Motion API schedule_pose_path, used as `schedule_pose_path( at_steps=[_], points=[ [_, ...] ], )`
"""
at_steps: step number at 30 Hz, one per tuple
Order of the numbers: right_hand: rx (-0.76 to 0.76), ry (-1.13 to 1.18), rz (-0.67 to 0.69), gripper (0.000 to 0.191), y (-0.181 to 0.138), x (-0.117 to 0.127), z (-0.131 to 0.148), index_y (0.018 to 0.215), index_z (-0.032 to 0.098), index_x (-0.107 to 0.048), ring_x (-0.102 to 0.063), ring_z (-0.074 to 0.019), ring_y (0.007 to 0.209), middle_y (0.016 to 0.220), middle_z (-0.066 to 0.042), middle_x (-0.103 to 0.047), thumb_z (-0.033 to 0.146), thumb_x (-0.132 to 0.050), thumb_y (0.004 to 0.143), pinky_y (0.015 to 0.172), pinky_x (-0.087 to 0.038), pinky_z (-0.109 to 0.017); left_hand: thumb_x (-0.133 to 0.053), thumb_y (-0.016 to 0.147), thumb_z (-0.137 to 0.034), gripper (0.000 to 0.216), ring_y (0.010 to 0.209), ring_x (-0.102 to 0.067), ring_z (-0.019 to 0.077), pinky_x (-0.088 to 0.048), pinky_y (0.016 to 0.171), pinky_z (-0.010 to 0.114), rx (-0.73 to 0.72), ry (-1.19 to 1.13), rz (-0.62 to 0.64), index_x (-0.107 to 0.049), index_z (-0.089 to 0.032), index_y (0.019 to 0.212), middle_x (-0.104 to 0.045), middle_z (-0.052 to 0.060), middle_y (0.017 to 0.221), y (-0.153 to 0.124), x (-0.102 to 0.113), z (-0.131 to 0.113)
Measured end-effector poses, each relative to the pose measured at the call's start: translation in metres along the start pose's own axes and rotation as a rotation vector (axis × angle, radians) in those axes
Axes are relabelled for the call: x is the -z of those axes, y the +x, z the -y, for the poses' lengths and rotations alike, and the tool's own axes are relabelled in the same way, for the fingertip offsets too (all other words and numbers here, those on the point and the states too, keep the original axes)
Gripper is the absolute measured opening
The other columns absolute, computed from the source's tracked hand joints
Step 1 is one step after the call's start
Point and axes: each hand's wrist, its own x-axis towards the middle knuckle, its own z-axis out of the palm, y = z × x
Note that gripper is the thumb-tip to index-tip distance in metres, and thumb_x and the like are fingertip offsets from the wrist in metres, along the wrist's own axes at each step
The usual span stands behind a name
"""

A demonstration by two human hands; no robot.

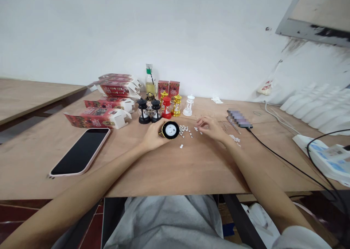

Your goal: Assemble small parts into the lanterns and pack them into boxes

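Grey cloth point(166, 223) lies over our lap in the head view, below the near edge of the bench point(169, 176). Our left hand point(154, 136) has its grip closed around what looks like a small lantern point(171, 129), held above the middle of the bench and tipped so its round, black-rimmed bottom, white inside, faces us. Our right hand point(210, 128) is well apart from it, low over the wood with fingers curled; we cannot tell whether its grip pinches anything.

Between our hands lie scattered white discs point(183, 129), and a white scrap point(181, 146) sits apart, nearer to us. Behind them stand two black lanterns point(143, 111), a red lantern point(166, 107), a gold lantern point(177, 105) and a white lantern point(188, 105), all upright. Farther back we see a bottle point(150, 88) with a green cap and two red boxes point(174, 88). Flattened-looking cartons point(94, 117) lie at our left, with a pink-edged phone point(80, 152) in front of them. At our right are another phone point(239, 118) and a white power strip point(325, 158).
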Motion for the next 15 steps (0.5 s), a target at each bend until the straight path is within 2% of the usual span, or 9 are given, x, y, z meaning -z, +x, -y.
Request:
schedule_pose_path(
  at_steps=[3,6,10,15],
  points=[
    [-0.044,0.292,-0.043,0.011,-0.001,-0.015,0.014,0.074,0.018,-0.059,-0.064,-0.0158,0.084,0.096,-0.007,-0.070,0.029,-0.062,0.077,0.077,-0.050,-0.032,-0.070,0.065,-0.036,0.041,0.095,-0.062,0.0237,-0.046,0.085,0.033,-0.006,0.040,0.031,-0.055,-0.020,0.099,-0.066,0.004,0.103,0.000,-0.001,0.000],
    [-0.070,0.516,-0.077,0.022,-0.002,-0.028,0.030,0.071,0.019,-0.059,-0.065,-0.0156,0.081,0.087,-0.005,-0.071,0.038,-0.068,0.074,0.074,-0.050,-0.031,-0.069,0.065,-0.035,0.041,0.097,-0.062,0.0243,-0.046,0.084,0.033,-0.008,0.060,0.036,-0.054,-0.021,0.100,-0.066,0.004,0.104,0.000,-0.002,0.000],
    [-0.075,0.646,-0.129,0.029,-0.003,-0.034,0.048,0.068,0.019,-0.059,-0.063,-0.0139,0.072,0.076,-0.002,-0.069,0.044,-0.075,0.067,0.070,-0.050,-0.030,-0.069,0.066,-0.034,0.041,0.098,-0.063,0.0250,-0.046,0.084,0.034,-0.007,0.076,0.051,-0.054,-0.020,0.101,-0.066,0.005,0.105,-0.002,-0.003,-0.002],
    [-0.109,0.842,-0.153,0.028,-0.005,-0.035,0.058,0.069,0.020,-0.057,-0.061,-0.0121,0.069,0.075,0.000,-0.067,0.037,-0.078,0.065,0.066,-0.051,-0.028,-0.070,0.065,-0.037,0.042,0.099,-0.062,0.0259,-0.044,0.085,0.035,-0.001,0.125,0.068,-0.054,-0.021,0.101,-0.066,0.005,0.106,-0.003,-0.004,-0.003]
  ],
)
